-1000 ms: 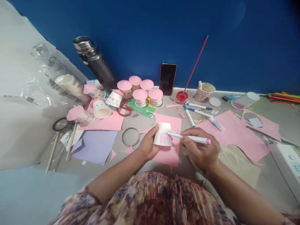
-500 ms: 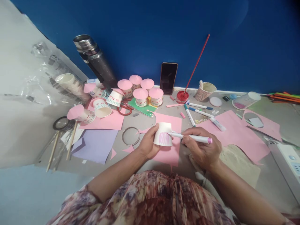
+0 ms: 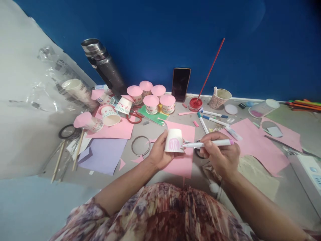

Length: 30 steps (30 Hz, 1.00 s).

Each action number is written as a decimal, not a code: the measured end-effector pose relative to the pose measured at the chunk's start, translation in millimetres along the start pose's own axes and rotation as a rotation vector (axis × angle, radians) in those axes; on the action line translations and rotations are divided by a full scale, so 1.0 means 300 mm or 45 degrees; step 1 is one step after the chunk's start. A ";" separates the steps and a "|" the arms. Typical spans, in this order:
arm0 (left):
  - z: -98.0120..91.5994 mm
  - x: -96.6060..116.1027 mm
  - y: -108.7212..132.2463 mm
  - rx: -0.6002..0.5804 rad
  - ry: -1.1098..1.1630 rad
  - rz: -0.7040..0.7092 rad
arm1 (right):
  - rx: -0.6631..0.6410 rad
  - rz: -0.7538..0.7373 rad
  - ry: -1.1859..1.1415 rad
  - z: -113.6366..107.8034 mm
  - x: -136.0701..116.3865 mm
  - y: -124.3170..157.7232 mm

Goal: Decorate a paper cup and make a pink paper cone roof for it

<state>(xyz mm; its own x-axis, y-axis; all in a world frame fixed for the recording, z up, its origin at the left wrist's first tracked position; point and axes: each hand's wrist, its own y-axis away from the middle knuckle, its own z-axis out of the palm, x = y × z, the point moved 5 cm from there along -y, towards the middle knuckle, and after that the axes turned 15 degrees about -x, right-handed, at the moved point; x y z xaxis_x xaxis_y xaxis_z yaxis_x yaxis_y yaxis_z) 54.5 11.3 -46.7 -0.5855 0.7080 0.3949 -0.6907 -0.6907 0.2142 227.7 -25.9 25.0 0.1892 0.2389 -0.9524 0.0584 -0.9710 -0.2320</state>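
Observation:
An upside-down white paper cup [image 3: 175,135] is held in my left hand [image 3: 158,151], with the thumb on its left side and fingers behind and below. A pink-purple arched patch is coloured on its front. My right hand [image 3: 220,154] is closed on a white marker [image 3: 215,143] with a pink end, its tip at the cup's right side, by the edge of the patch. Whether the tip touches the cup I cannot tell. A pink paper sheet [image 3: 182,167] lies beneath the cup. Close to my left hand is a tape ring [image 3: 132,146].
Several decorated cups with pink paper roofs [image 3: 151,101] stand at the back, beside red-handled scissors [image 3: 134,117]. A steel flask [image 3: 105,65], a phone [image 3: 181,83] and a red pot [image 3: 195,104] with a stick line the blue wall. Markers [image 3: 215,120] lie right of centre.
My right hand has shifted slightly right, and the marker lies a little more level. The cup in my left hand has tilted slightly. The coloured patch looks about the same.

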 end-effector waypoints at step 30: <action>0.034 0.221 0.058 -0.204 -1.772 0.130 | -0.511 -0.368 0.841 0.072 0.104 -0.066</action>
<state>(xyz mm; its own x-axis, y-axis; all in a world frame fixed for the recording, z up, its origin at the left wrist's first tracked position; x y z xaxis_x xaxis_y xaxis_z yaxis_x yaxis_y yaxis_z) 8.1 44.8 -7.6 0.1942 -0.1328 0.9719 -0.7667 -0.6387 0.0659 211.2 0.5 -4.2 0.6430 0.5583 -0.5243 0.5156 -0.8217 -0.2427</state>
